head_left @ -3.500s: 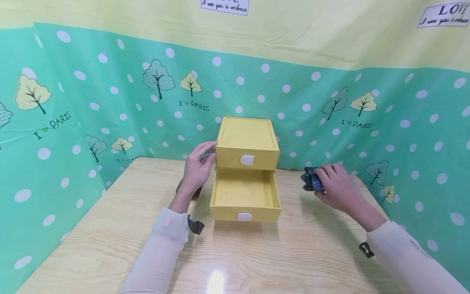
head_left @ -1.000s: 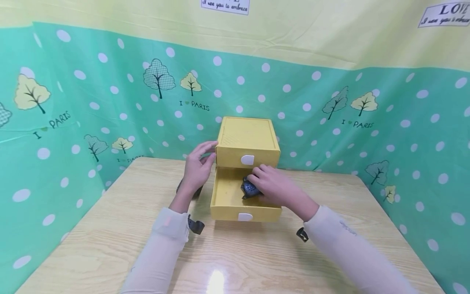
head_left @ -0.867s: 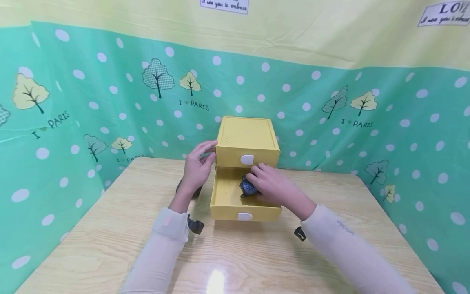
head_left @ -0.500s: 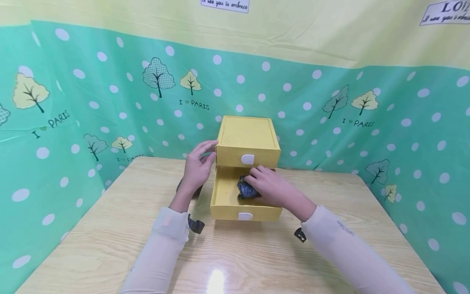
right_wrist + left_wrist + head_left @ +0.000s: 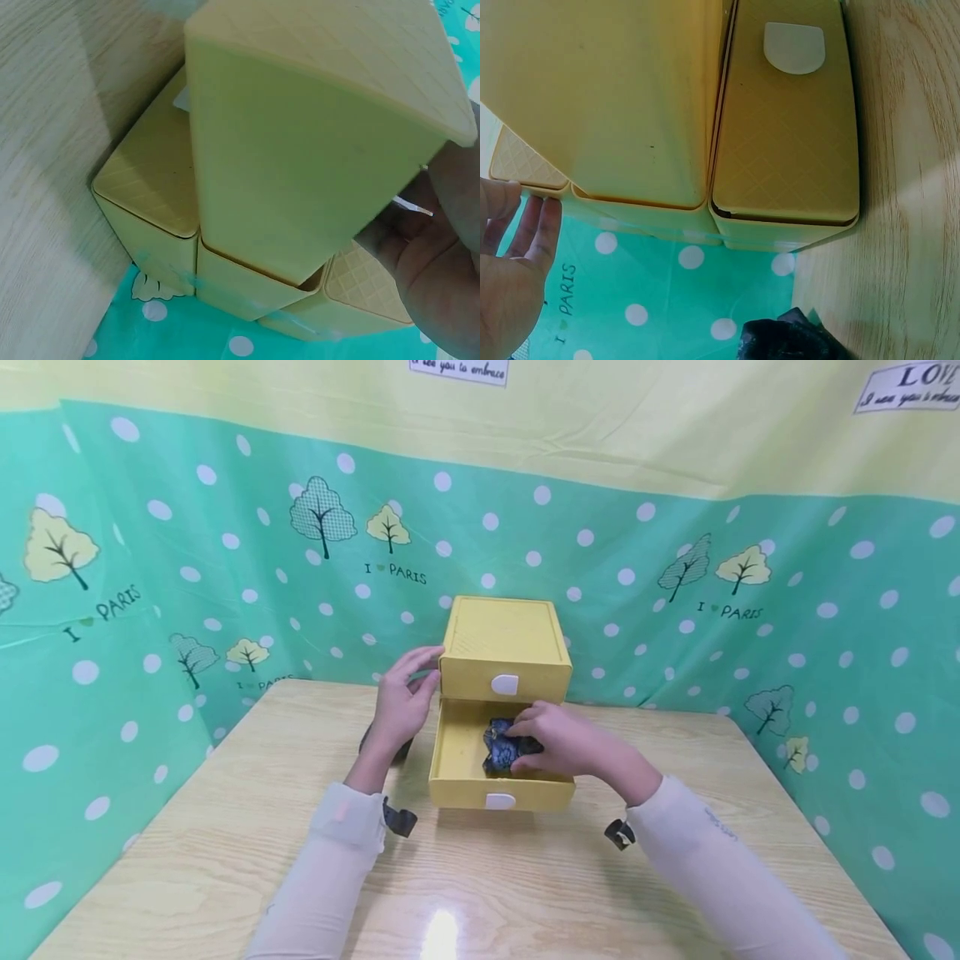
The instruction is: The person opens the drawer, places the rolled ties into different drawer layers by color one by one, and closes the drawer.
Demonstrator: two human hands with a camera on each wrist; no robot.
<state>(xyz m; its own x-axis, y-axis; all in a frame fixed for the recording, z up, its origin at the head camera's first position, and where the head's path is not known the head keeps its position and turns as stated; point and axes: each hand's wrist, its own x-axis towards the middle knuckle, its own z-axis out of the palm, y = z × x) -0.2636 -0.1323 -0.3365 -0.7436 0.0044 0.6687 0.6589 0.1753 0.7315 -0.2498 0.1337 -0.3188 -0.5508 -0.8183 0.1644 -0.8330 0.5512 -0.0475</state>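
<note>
A small yellow drawer cabinet (image 5: 506,631) stands at the back of the table, with its middle drawer (image 5: 457,752) pulled out. In that drawer lies a dark blue patterned packet (image 5: 501,752) with ruffled edges; its exact kind is unclear. My right hand (image 5: 570,743) pinches the packet between thumb and fingers, covering its right part. In the right wrist view the drawer wall (image 5: 300,157) hides the packet and the fingertips. My left hand (image 5: 405,702) rests its fingertips against the cabinet's upper left side, fingers extended, as the left wrist view also shows.
A dark crumpled item (image 5: 791,337) lies left of the cabinet, mostly behind my left wrist in the head view. The lower drawer (image 5: 787,135) is shut. A green dotted curtain (image 5: 262,568) hangs close behind the wooden table (image 5: 510,893).
My right hand has carried the packet from right of the cabinet into the drawer, and its fingers have now spread a little around it. The left hand has stayed on the cabinet.
</note>
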